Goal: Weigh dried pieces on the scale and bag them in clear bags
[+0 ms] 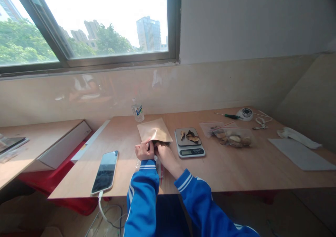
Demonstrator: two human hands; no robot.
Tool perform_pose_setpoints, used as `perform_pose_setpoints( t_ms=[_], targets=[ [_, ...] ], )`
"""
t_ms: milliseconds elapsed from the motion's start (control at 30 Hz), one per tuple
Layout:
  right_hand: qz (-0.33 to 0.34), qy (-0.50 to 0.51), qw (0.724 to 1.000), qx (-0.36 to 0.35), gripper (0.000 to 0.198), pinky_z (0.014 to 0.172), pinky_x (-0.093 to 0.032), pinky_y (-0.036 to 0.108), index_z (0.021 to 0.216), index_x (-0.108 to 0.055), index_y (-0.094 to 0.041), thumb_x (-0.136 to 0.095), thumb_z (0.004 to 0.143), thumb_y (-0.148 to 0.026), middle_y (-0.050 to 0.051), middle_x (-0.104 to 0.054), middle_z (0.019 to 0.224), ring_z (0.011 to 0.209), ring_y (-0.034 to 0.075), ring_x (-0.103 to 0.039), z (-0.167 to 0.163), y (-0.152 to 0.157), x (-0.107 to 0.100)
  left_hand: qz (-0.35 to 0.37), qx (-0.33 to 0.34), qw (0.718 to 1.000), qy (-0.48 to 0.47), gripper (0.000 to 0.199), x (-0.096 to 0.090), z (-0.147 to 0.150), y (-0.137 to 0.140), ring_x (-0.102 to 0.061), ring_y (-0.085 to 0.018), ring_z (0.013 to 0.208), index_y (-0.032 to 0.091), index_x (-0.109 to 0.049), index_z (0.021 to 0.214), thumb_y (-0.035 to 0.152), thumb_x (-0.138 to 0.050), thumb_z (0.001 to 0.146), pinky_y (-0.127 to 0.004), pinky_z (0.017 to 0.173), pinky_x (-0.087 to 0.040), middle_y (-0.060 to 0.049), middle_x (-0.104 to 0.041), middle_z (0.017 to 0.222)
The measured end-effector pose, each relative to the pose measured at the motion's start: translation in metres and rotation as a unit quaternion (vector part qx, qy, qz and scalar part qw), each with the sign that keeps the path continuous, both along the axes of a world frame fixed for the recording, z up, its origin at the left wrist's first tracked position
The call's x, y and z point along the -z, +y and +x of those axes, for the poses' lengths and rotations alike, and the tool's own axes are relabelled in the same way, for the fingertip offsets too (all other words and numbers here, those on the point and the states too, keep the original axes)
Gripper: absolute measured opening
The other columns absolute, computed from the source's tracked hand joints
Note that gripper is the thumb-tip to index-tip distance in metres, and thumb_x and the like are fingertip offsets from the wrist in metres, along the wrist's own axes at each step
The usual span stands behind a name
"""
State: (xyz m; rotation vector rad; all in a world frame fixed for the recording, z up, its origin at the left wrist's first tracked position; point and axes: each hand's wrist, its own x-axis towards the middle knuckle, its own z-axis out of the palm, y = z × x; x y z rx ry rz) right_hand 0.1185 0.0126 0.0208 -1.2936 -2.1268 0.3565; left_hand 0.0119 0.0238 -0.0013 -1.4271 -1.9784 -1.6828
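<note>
A brown paper bag (155,129) lies on the table with its mouth towards me. My left hand (144,150) is closed on the near left edge of that mouth. The fingers of my right hand (162,151) reach into the opening and are hidden, so what they hold does not show. Under my wrists is a clear plastic bag (159,167) with a red strip, partly covered by my sleeves. Just right of the paper bag stands a digital kitchen scale (190,152), with several dried brown slices (193,138) on its plate.
A phone (105,172) with a cable lies left, near the front edge. A plastic bottle (138,112) stands behind the paper bag. To the right are zip bags of dried pieces (236,138), a screwdriver (231,116), a white dome camera (245,114) and a white sheet (301,155).
</note>
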Motion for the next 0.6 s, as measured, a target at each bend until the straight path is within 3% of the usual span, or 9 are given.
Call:
perform_pose_setpoints(
  t_ms=[167, 300, 433, 600],
  targets=[
    [0.032, -0.013, 0.999, 0.034, 0.015, 0.076, -0.048, 0.034, 0.101, -0.06, -0.016, -0.052, 0.09, -0.021, 0.011, -0.068, 0.093, 0.089, 0.025, -0.062, 0.008, -0.014, -0.006, -0.021, 0.013, 1.0, -0.017, 0.03, 0.0, 0.001, 0.001, -0.052, -0.021, 0.075, 0.022, -0.072, 0.091, 0.043, -0.051, 0.086, -0.03, 0.072, -0.042, -0.009, -0.07, 0.084],
    [0.067, 0.048, 0.996, 0.041, 0.023, 0.086, -0.044, 0.038, 0.109, -0.057, -0.018, -0.056, 0.086, -0.022, 0.008, -0.068, 0.1, 0.095, 0.025, -0.06, 0.013, -0.025, -0.008, -0.027, 0.008, 0.999, -0.038, 0.031, -0.003, 0.003, 0.0, -0.052, -0.022, 0.077, 0.022, -0.073, 0.092, 0.045, -0.052, 0.086, -0.03, 0.072, -0.042, -0.009, -0.069, 0.08],
    [0.065, 0.104, 0.992, 0.038, 0.018, 0.088, -0.039, 0.038, 0.106, -0.057, -0.021, -0.054, 0.089, -0.025, 0.006, -0.069, 0.103, 0.095, 0.023, -0.061, 0.035, -0.048, -0.014, -0.041, 0.017, 0.998, -0.053, 0.033, -0.008, 0.005, -0.004, -0.051, -0.023, 0.08, 0.022, -0.072, 0.094, 0.046, -0.051, 0.086, -0.032, 0.075, -0.042, -0.009, -0.069, 0.083],
    [0.094, 0.091, 0.981, 0.141, 0.014, 0.086, -0.034, 0.038, 0.097, -0.061, -0.022, -0.051, 0.092, -0.031, 0.006, -0.07, 0.098, 0.093, 0.023, -0.06, 0.081, -0.056, -0.017, -0.044, 0.032, 0.997, -0.061, 0.031, -0.01, 0.006, -0.007, -0.051, -0.022, 0.08, 0.023, -0.072, 0.095, 0.045, -0.053, 0.086, -0.032, 0.074, -0.043, -0.009, -0.068, 0.083]
  ],
)
